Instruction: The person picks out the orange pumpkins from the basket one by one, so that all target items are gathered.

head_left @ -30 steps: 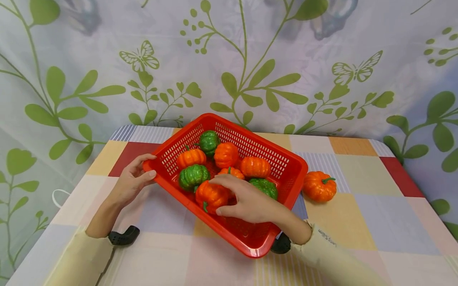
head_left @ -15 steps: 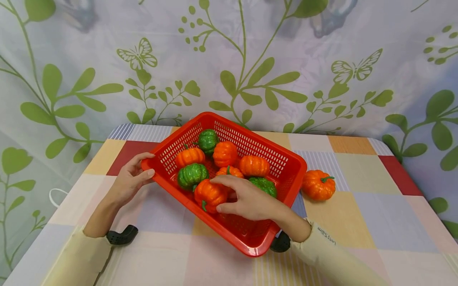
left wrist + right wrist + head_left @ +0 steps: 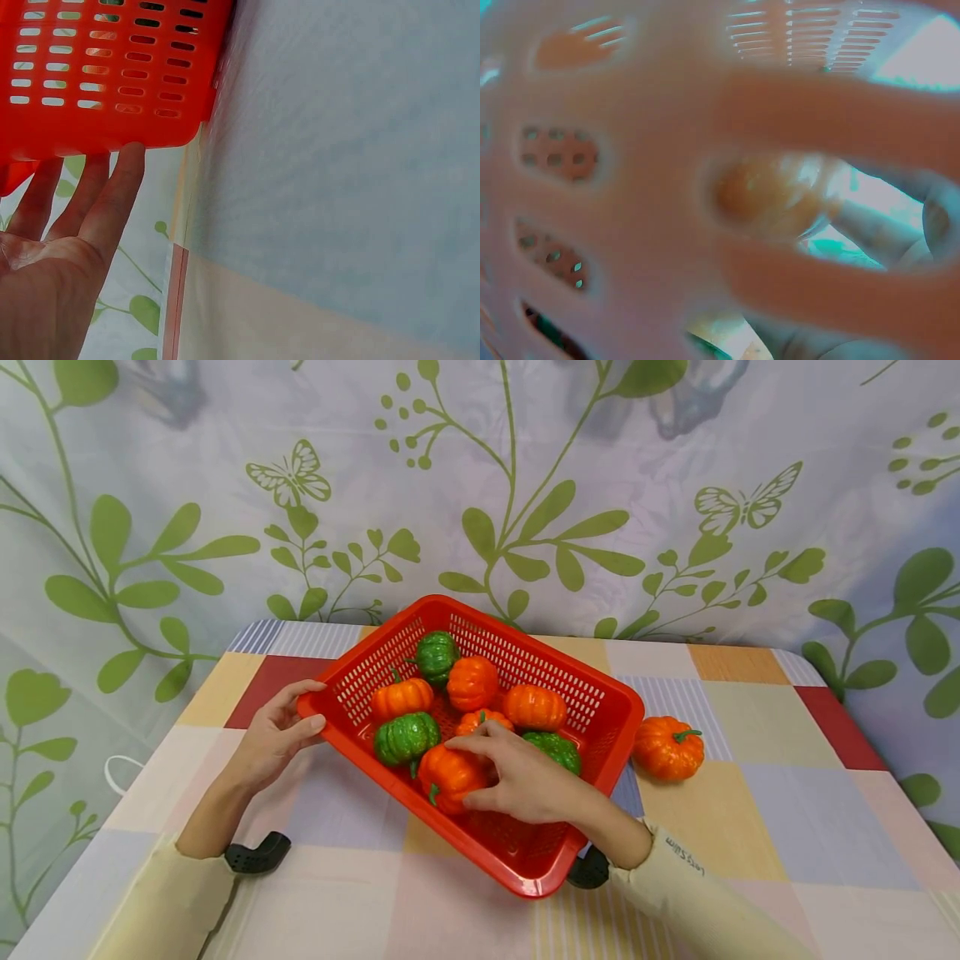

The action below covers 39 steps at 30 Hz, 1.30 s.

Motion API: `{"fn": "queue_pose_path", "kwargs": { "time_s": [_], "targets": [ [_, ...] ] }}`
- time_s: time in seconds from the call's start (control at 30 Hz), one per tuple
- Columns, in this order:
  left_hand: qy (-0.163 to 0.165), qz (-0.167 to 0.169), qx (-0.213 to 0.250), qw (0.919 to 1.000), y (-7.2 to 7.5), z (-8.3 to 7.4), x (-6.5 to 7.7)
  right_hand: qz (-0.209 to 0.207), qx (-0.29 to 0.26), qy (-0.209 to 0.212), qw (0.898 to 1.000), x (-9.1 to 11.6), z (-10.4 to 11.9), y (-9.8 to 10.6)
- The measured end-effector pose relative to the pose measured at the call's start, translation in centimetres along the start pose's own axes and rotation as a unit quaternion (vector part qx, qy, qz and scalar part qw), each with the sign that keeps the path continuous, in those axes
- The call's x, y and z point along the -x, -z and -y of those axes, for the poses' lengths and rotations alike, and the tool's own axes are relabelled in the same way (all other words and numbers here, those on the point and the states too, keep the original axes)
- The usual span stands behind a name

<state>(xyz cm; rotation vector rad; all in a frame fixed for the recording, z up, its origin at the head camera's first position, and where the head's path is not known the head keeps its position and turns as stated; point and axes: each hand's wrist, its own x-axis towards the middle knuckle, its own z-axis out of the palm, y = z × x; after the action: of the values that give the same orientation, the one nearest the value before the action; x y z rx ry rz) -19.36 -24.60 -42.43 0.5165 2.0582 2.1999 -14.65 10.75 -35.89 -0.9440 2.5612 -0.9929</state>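
A red plastic basket (image 3: 636, 714) with slotted walls stands at an angle in the head view. My left hand (image 3: 276, 739) holds its left corner, thumb on top; in the left wrist view the fingers (image 3: 124, 187) reach the rim from outside. Inside the basket, my right hand (image 3: 528, 777) grips an orange mini pumpkin (image 3: 446, 777) with a green stem near the front wall. Close by lie a bright green pumpkin (image 3: 407, 737) and another orange pumpkin (image 3: 480, 720), partly covered by the hand. The basket wall (image 3: 667, 150) fills much of the right wrist view, blurred.
More pumpkins lie in the basket, including a dark green one (image 3: 437, 657) and an orange one (image 3: 535, 707). One orange pumpkin (image 3: 669, 748) rests on the checked tablecloth (image 3: 772, 818) to the right. A leaf-patterned curtain (image 3: 555, 485) hangs behind the table.
My right hand has shifted the gripped orange pumpkin slightly to the right and down, away from the bright green one, whose stem now points more downward. My left hand keeps the basket corner.
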Motion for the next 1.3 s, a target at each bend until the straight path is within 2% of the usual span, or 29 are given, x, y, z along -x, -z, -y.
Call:
{"fn": "queue_pose_path", "kwargs": {
  "time_s": [0.4, 0.63, 0.8, 1.03, 1.17, 1.3],
  "targets": [
    [0.001, 0.005, 0.007, 1.0000, 0.15, -0.01, 0.06, -0.009, 0.014, -0.009, 1.000, 0.00, 0.38, -0.34],
    [0.001, 0.008, 0.011, 0.9999, 0.24, 0.00, 0.06, -0.019, 0.020, -0.001, 1.000, 0.04, 0.36, -0.38],
    [0.001, 0.008, 0.013, 0.9999, 0.13, 0.02, -0.04, -0.019, -0.007, -0.010, 1.000, 0.17, 0.24, -0.14],
    [0.001, 0.004, 0.007, 1.0000, 0.11, 0.11, -0.01, -0.049, -0.066, -0.032, 0.996, 0.58, 0.28, 0.19],
    [-0.001, 0.003, 0.007, 1.0000, 0.15, 0.12, 0.00, -0.061, -0.080, -0.029, 0.995, 0.66, 0.29, 0.17],
    [0.001, 0.005, 0.012, 0.9999, 0.11, 0.12, -0.11, -0.062, -0.093, -0.044, 0.993, 0.75, 0.39, 0.19]
  ]
}}
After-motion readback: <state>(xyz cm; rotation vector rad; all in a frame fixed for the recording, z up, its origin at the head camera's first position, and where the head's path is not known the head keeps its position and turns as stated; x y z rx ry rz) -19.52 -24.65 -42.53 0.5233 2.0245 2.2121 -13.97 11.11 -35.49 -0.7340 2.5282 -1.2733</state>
